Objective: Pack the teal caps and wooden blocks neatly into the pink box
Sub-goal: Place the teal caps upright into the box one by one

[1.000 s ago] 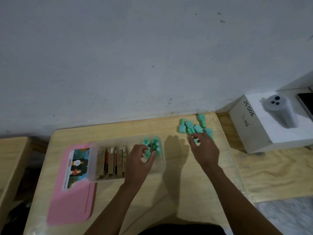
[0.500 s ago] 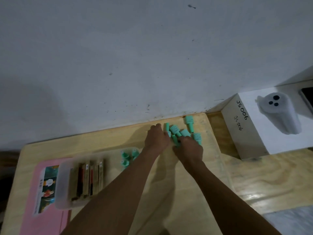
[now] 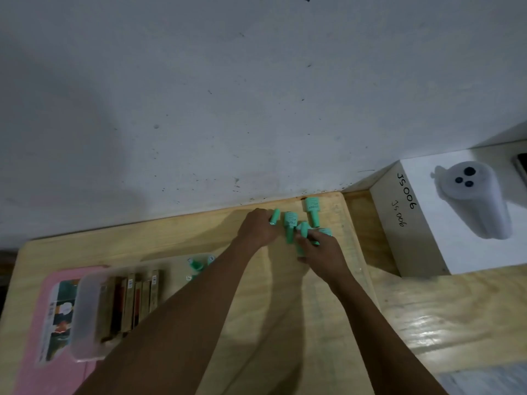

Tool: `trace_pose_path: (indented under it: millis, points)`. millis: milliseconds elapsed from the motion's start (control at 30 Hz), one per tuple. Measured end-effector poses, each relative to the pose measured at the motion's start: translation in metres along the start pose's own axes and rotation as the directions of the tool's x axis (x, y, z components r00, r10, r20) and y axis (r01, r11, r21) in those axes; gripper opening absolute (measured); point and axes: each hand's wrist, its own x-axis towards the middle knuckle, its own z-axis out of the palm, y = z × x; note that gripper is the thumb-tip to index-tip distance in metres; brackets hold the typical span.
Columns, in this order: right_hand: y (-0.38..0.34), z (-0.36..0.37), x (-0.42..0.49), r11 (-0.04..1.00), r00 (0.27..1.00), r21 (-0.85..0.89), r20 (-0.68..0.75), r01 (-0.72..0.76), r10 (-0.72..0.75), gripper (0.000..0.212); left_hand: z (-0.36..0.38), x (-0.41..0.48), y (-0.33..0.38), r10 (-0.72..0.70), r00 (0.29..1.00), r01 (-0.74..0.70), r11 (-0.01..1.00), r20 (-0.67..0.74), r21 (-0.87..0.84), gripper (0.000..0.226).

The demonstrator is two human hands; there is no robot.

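Note:
Several loose teal caps (image 3: 312, 210) lie in a heap at the far edge of the wooden table (image 3: 171, 240), near the wall. My left hand (image 3: 258, 228) is closed on one teal cap at the heap's left side. My right hand (image 3: 320, 253) covers the heap's near side with its fingers around a cap. A clear box (image 3: 88, 317) at the left holds a row of wooden blocks (image 3: 129, 302) and a few teal caps (image 3: 196, 265), partly hidden by my left forearm. Its pink lid (image 3: 34, 363) lies under and beside it.
A white carton (image 3: 422, 243) marked JS006 stands right of the table on a second wooden surface, with a grey device printed on top. The grey wall runs straight behind the table's far edge.
My left hand left the box and reached across to the cap heap. Both hands closed on caps. The view shifted, so the box now sits farther left.

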Motion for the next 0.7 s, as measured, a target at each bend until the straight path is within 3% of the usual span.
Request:
trace_pose_path:
  millis: [100, 200, 300, 533, 700]
  points:
    - [0.0, -0.007, -0.009, 0.976, 0.998, 0.209, -0.009, -0.055, 0.058, 0.023, -0.013, -0.009, -0.001, 0.024, 1.0, -0.022, 0.983, 0.011, -0.182, 0.015]
    - [-0.002, -0.009, -0.02, 0.958, 0.998, 0.283, 0.018, -0.058, 0.055, 0.018, -0.03, -0.029, -0.004, -0.003, 0.999, 0.027, 0.873, 0.049, -0.488, 0.011]
    - [-0.013, -0.002, -0.039, 0.947, 1.0, 0.321, -0.002, -0.017, 0.019, 0.009, -0.05, -0.056, -0.014, 0.053, 0.996, 0.006, 0.753, 0.069, -0.658, 0.01]
    - [-0.043, 0.031, -0.091, 0.945, 0.984, 0.277, -0.002, 0.172, -0.179, 0.012, -0.089, -0.13, -0.06, 0.126, 0.992, -0.106, 0.728, -0.019, -0.677, 0.026]
    - [-0.048, 0.059, -0.111, 0.921, 0.921, -0.002, 0.004, 0.389, -0.389, 0.013, -0.102, -0.172, -0.106, 0.1, 0.984, -0.174, 0.739, -0.15, -0.651, 0.022]
